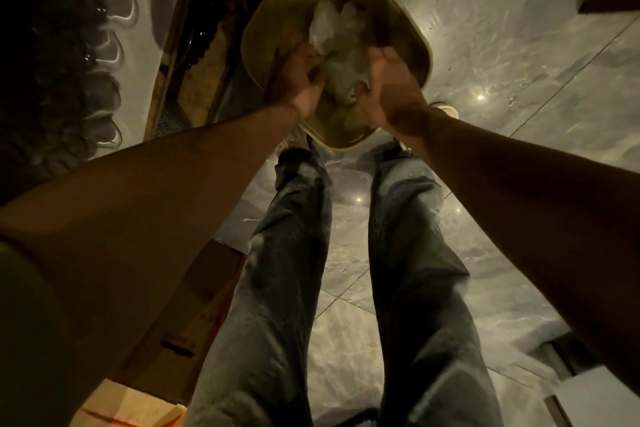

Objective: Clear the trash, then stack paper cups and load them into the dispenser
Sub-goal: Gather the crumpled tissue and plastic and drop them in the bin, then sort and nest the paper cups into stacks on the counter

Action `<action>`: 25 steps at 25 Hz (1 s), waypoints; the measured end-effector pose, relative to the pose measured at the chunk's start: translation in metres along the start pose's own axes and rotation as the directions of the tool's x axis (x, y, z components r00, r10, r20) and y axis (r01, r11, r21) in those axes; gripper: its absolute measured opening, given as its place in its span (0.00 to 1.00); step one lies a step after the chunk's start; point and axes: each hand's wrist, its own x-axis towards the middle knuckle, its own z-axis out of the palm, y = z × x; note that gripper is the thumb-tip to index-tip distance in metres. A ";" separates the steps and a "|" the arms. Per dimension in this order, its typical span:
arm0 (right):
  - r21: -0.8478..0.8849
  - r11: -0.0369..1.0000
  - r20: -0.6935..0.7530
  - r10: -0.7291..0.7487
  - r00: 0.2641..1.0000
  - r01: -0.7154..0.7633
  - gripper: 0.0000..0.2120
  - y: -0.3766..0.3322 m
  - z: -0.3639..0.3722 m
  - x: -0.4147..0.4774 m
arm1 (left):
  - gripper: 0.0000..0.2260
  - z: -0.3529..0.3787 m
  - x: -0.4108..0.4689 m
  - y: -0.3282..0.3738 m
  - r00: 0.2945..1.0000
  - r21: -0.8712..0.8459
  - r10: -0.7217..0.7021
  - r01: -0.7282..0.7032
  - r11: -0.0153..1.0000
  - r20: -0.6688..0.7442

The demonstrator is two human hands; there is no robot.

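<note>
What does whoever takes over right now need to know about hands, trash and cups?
Left hand: fingers curled round the crumpled white trash inside the olive-green rounded rectangular bin.
Right hand: also grips that trash, from the other side.
The bin stands on the grey marble-tile floor in front of the person's feet; a brown cardboard box is at lower left.
Done: the trash is in the bin.
Left: let go, stack the cups, load the dispenser. Neither cups nor dispenser are in view.
</note>
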 end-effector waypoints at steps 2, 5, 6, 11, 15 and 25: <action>-0.015 0.999 -0.002 -0.029 1.000 0.029 0.24 -0.004 -0.013 -0.014 | 0.16 -0.006 -0.011 0.002 1.000 -0.043 -0.005 0.005 0.999 -0.002; -0.041 0.997 -0.018 -0.065 0.998 0.064 0.25 -0.013 -0.040 -0.041 | 0.15 -0.030 -0.045 0.024 0.998 -0.055 0.059 -0.058 0.997 0.012; -0.046 0.997 -0.020 -0.058 0.998 0.057 0.25 -0.018 -0.052 -0.050 | 0.14 -0.041 -0.060 0.035 0.996 -0.040 0.079 -0.078 0.996 0.043; -0.072 0.997 -0.093 -0.036 0.995 0.029 0.23 -0.039 -0.114 -0.108 | 0.13 -0.089 -0.131 0.079 0.962 0.103 0.272 -0.269 0.957 -0.013; -0.107 0.991 -0.217 -0.100 0.971 0.078 0.20 -0.065 -0.172 -0.179 | 0.14 -0.133 -0.202 0.120 0.918 0.129 0.395 -0.389 0.912 -0.021; -0.029 0.997 -0.597 0.041 0.801 -0.073 0.21 -0.106 -0.298 -0.370 | 0.18 -0.232 -0.342 0.244 0.612 0.328 0.784 -0.764 0.555 0.100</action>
